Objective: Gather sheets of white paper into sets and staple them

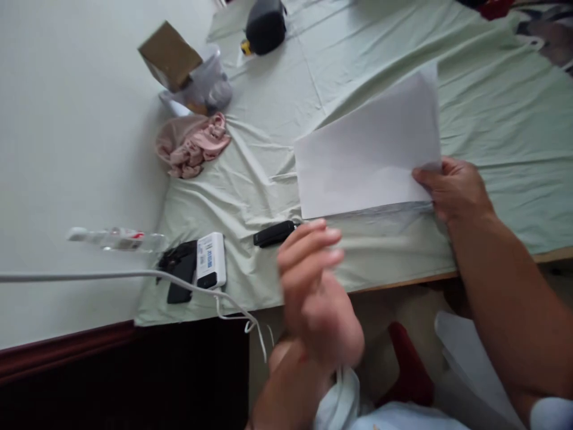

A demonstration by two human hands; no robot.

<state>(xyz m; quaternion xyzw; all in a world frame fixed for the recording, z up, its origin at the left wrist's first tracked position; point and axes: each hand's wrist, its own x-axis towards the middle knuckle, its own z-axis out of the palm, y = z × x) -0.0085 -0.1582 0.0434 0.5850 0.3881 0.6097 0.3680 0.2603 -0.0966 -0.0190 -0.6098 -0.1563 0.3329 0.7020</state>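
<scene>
My right hand (pixel 461 188) grips white paper (pixel 367 149) at its near right corner, thumb on top and fingers beneath. The paper looks like more than one sheet, tilted above the pale green cloth, with its far right corner raised. Smeared a little by motion, my left hand (pixel 316 292) is lifted in front of the table's near edge. Its fingers are loosely bent and nothing shows in it. Just beyond its fingertips lies a slim black object (pixel 274 233), partly hidden by the hand.
On the green cloth (pixel 264 161) at left are a white device (pixel 211 260) with a cable, a dark phone-like object (pixel 181 272), a clear bottle (pixel 134 240) and pink fabric (pixel 192 146). Farther back stand a plastic tub (pixel 210 86), a cardboard box (pixel 170 57) and a black case (pixel 265 27).
</scene>
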